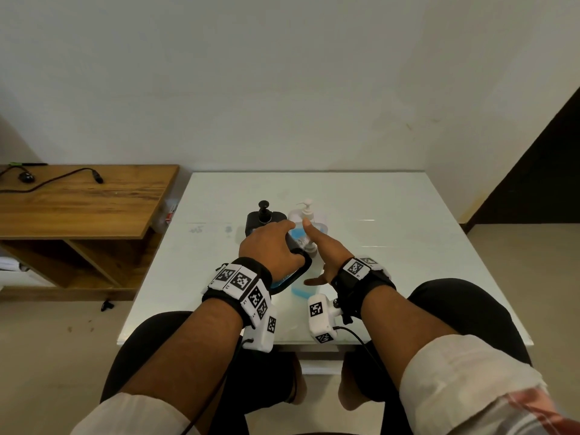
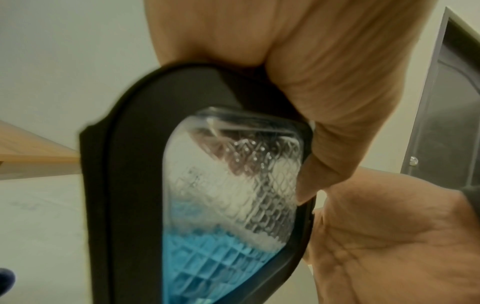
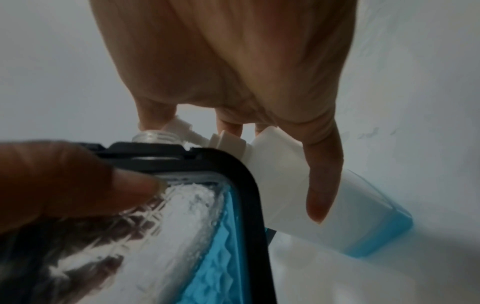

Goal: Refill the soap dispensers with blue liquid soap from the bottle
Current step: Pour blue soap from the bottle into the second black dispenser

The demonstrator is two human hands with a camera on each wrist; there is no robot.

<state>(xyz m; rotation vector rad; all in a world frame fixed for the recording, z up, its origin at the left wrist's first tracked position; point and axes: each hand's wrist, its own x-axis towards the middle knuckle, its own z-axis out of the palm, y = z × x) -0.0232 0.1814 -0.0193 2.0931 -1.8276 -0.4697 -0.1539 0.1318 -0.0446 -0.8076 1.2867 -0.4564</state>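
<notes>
My left hand (image 1: 270,243) grips from above a black-framed dispenser (image 1: 298,265) of clear patterned glass (image 2: 221,205), partly filled with blue soap; its threaded neck (image 3: 153,136) is open, with no pump. My right hand (image 1: 326,252) holds a translucent soap bottle (image 1: 303,291) with blue liquid in its base (image 3: 376,230). The bottle is tilted, and its open white flip cap (image 3: 182,124) is at the dispenser's neck. My right thumb (image 3: 322,181) lies across the bottle and the fingers are behind it. No stream of soap is visible.
Behind my hands stand a second black dispenser with a black pump (image 1: 265,215) and a white pump bottle (image 1: 306,210). All stand on a white table (image 1: 408,246). A wooden shelf (image 1: 78,202) with a cable is to the left, a dark door (image 1: 533,183) to the right.
</notes>
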